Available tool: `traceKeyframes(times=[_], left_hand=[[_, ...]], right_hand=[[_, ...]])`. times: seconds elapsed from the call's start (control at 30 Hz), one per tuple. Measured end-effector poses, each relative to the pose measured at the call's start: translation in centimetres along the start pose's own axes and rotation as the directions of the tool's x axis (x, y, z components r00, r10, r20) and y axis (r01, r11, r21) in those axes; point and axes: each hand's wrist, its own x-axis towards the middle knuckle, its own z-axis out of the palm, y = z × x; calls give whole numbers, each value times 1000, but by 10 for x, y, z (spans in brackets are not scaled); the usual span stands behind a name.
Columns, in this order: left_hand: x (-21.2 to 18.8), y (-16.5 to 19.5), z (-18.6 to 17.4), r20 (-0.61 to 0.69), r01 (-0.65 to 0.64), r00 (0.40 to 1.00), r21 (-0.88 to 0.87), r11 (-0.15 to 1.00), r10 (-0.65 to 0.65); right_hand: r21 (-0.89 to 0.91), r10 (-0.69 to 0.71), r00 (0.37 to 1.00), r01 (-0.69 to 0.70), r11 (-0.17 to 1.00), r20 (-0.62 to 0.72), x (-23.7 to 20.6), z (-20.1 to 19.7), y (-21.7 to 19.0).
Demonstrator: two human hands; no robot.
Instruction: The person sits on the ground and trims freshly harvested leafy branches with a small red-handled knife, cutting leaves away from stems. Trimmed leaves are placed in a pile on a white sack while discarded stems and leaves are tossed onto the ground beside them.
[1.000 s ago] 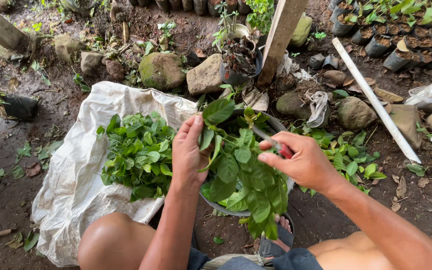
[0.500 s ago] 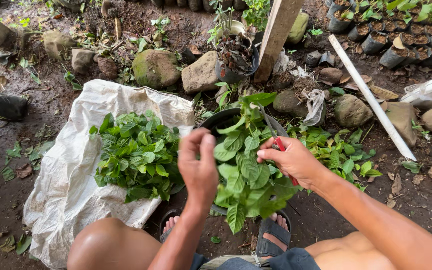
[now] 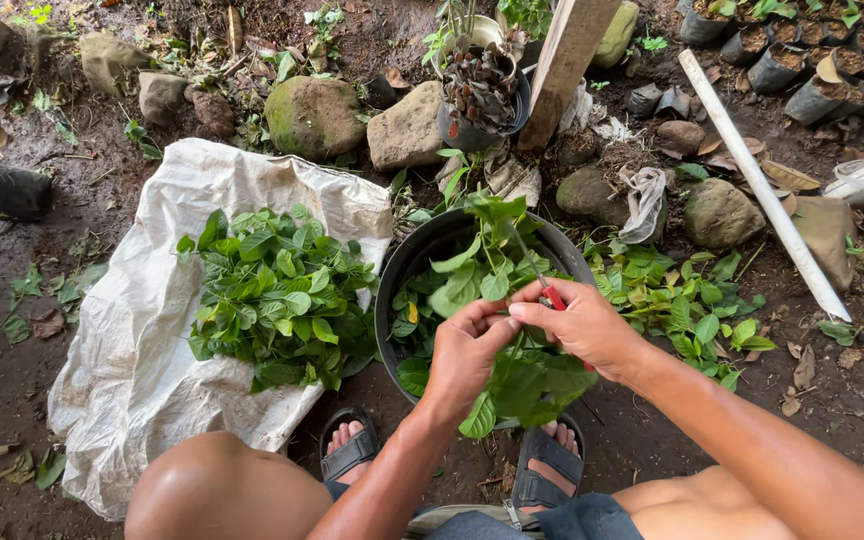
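While the person squats over a black bucket, both hands meet above its near rim. Left hand pinches a leafy green cutting by its stem; right hand closes around a small red-handled cutting tool set against that stem, just beside the left fingertips. More cuttings lie heaped on a white sack at left, and others on the soil at right. Risk: with the tool's edge so near the pinching fingers, a slip on a wet stem could nick them; trimmed leaves could also fall past the bucket onto the sandalled feet.
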Motion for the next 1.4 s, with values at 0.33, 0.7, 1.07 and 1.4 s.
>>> traceKeyframes(times=[0.33, 0.7, 1.07, 1.4], left_hand=[[-1, 0, -9, 12, 68, 998, -145, 987, -66], [-12, 1, 4, 52, 70, 997, -174, 982, -62], [-42, 45, -8, 154, 11, 988, -67, 998, 0], [-48, 63, 4, 106, -110, 989, 26, 994, 107]], right_hand=[[-443, -259, 957, 290, 848, 129, -8, -17, -9], [-771, -346, 914, 372, 516, 209, -17, -12, -25], [-565, -350, 926, 364, 741, 139, -10, -49, -2], [-617, -507, 838, 510, 599, 201, -40, -19, -36]])
